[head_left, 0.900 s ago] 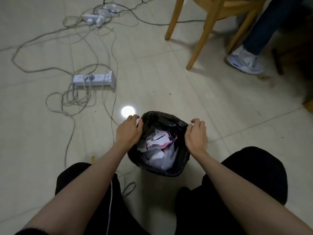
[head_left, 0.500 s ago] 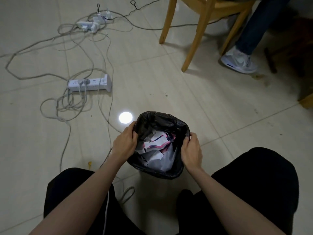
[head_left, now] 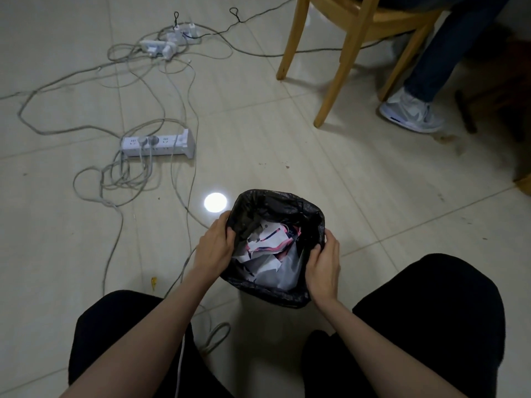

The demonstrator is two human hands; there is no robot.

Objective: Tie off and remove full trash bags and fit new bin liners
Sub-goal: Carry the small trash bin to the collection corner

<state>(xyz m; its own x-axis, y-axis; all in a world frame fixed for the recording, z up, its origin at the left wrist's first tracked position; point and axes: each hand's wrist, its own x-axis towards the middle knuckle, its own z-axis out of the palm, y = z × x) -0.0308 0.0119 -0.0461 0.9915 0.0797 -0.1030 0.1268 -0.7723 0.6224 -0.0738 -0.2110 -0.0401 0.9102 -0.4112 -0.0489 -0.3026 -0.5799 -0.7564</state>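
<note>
A small bin lined with a black trash bag [head_left: 275, 202] stands on the tiled floor between my knees. Crumpled white and pink paper scraps [head_left: 268, 248] fill it. My left hand [head_left: 214, 245] grips the bag's left edge, thumb inside the opening. My right hand [head_left: 324, 262] grips the right edge, fingers curled over the rim. The bag's edge is lifted off the bin and stands loose around the opening. The bin itself is hidden under the bag.
A white power strip [head_left: 158, 143] with tangled grey cables [head_left: 115, 179] lies at the left. A second strip [head_left: 169, 43] lies further back. A wooden chair [head_left: 344, 53] and a seated person's sneaker [head_left: 411, 113] are at the upper right.
Both hands slid from the top of the rim down to the sides of the bag and took hold of its edge. The bag's rim now stands looser and higher.
</note>
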